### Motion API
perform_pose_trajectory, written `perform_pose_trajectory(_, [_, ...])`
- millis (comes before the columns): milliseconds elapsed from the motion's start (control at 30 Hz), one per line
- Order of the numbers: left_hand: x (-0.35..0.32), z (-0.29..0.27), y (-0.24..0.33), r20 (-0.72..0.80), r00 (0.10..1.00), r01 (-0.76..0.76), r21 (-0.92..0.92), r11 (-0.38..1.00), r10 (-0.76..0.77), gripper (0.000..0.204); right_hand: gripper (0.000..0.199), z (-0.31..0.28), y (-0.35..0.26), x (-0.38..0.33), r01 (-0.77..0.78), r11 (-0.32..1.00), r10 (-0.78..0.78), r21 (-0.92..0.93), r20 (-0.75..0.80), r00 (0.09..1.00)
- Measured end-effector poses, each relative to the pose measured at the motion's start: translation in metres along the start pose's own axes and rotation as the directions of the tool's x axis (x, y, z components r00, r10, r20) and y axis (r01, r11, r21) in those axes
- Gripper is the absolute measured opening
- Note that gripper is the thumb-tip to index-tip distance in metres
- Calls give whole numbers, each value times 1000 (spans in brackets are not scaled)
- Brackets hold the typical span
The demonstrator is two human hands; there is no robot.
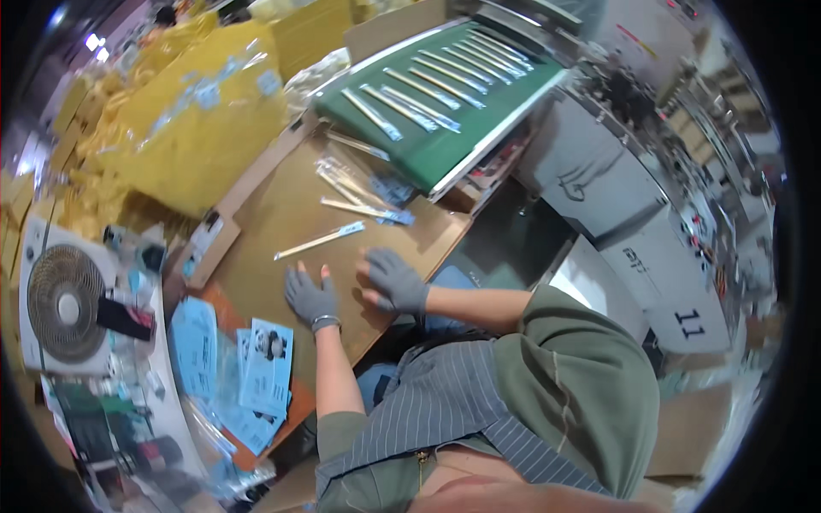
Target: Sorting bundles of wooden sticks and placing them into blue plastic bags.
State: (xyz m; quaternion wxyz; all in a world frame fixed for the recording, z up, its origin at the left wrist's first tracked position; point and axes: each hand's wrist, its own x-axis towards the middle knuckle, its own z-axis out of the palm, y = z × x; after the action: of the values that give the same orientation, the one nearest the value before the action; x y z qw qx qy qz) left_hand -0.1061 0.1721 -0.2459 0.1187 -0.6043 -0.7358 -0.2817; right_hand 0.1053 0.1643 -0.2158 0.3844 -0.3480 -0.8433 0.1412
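Observation:
Both my hands wear grey gloves with bare fingertips. Palm down on the brown tabletop (256, 201), my left hand (311, 296) has its fingers stretched out and holds nothing. To its right, near the table's edge, my right hand (395, 280) is bent a little, thumb and fingers apart, with no object visible in it. Just beyond them lies one slim wooden stick pack (318, 241), like wrapped chopsticks, in a clear sleeve with a blue end. A loose heap of similar packs (355, 192) sits farther off, below the green conveyor belt (410, 150).
Several more packs lie in a slanted row on the belt. Blue printed bags (267, 363) with a panda picture are stacked at the left on an orange board (301, 402). A fan (67, 303) stands far left, a big yellow sack (201, 120) behind, grey machine cabinets (590, 162) at right.

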Motion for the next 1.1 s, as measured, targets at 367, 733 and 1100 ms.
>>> perform_pose_trajectory(367, [6,-5,3,12,1000,13,-39,999,-12,53,78,4,130,161,-782,603,795,-159,200,573])
perform_pose_trajectory(733, [28,3,-16,-25,990,126,-255,959,-137,58,37,66,41,104,-519,679,502,519,186,844])
perform_pose_trajectory(1100, [20,15,-8,-7,988,151,-117,982,-153,67,27,-39,25,-14,-22,1000,23,-9,56,998])
